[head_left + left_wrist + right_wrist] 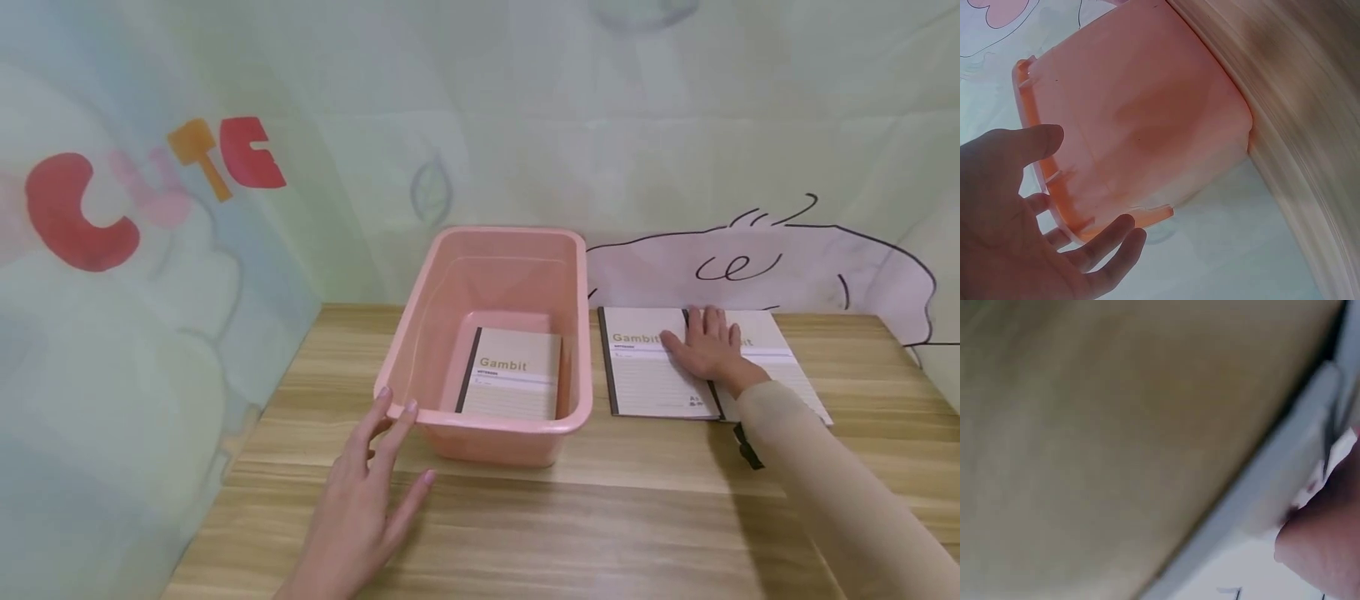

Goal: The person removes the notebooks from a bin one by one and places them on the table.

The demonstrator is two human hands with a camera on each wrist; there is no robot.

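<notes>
A pink plastic basin (pixel 495 442) stands on the table, with one "Gambit" notebook (pixel 517 354) lying in its bottom. Fingertips of my left hand (pixel 360 492) touch the basin's near left corner, fingers loosely extended and thumb apart. In the left wrist view, that hand (pixel 1035 219) is beside the rim of the tilted-looking basin (pixel 1141 106). To the right of the basin lie two more notebooks side by side, a left one (pixel 648 387) and a right one (pixel 780 375). Across their meeting edges my right hand (pixel 708 350) rests with fingers spread out straight.
Behind the wood-grain table (pixel 600 525) hangs a pale printed cloth (pixel 510 117) that also covers the left side. The basin's back end stands close to this cloth. A black strap (pixel 748 448) shows under the right wrist.
</notes>
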